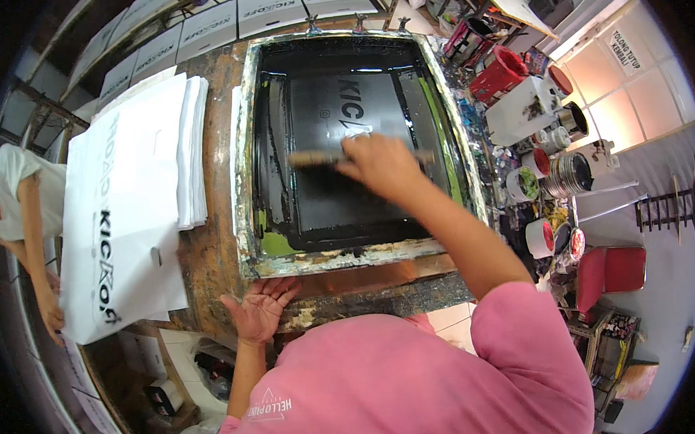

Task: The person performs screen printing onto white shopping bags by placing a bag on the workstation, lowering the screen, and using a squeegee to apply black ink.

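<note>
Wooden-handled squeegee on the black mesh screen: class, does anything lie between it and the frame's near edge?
Nothing visible does. The wooden-handled squeegee, held by the right hand, has only bare black mesh screen up to the paint-stained frame edge.

Bright, even daylight comes from the upper right, where the pale wall (629,88) is nearly washed out. Wet black ink on the screen (344,132) shows glare streaks. Fisheye bending curves the bench (210,262) edges; the rim falls to black. Focus is mostly sharp.
</note>
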The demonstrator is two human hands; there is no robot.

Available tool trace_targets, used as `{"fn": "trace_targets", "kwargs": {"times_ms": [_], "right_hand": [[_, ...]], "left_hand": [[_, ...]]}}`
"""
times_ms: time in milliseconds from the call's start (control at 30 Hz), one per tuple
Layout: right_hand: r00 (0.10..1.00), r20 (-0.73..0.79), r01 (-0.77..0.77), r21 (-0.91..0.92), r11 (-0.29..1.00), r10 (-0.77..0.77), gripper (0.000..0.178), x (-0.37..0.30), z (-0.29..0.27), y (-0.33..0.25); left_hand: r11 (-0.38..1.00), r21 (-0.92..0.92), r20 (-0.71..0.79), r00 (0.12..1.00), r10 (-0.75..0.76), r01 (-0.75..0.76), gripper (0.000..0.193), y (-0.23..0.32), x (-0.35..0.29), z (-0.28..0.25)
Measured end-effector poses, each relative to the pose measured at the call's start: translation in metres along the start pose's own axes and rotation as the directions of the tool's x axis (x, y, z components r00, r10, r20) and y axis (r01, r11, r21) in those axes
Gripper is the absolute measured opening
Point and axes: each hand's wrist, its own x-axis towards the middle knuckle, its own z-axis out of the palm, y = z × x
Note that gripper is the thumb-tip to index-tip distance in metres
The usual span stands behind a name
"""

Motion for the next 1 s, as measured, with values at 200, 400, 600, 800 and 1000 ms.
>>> {"fn": "trace_targets", "kwargs": {"times_ms": [200, 400, 600, 800, 1000], "right_hand": [[0.999, 0.011, -0.052, 0.147, 0.988, 0.051, 0.038, -0.097, -0.079, -0.077], [0.903, -0.426, -0.035, -0.184, 0.982, -0.048, 0.030, -0.052, -0.164, -0.088], [0.805, -0.583, -0.025, -0.223, 0.975, -0.113, 0.031, -0.002, -0.208, -0.067], [0.752, -0.648, 0.048, -0.128, 0.991, -0.121, 0.035, 0.023, -0.240, -0.075], [0.797, -0.603, 0.007, -0.048, 0.999, -0.034, 0.036, 0.038, -0.249, -0.069]], "left_hand": [[0.997, -0.075, 0.117, 0.993, 0.030, -0.021, 0.109, 0.004, 0.008, 0.019], [0.981, -0.065, 0.316, 0.929, 0.194, -0.183, 0.108, 0.061, 0.043, 0.130], [0.012, 0.986, 0.160, 0.959, 0.236, -0.168, 0.095, 0.041, 0.094, 0.106], [-0.772, 0.559, -0.026, 0.937, 0.349, 0.302, 0.105, -0.012, 0.087, 0.055], [-0.696, 0.679, -0.004, 0.949, 0.314, 0.233, 0.099, -0.001, 0.102, 0.081]]}}
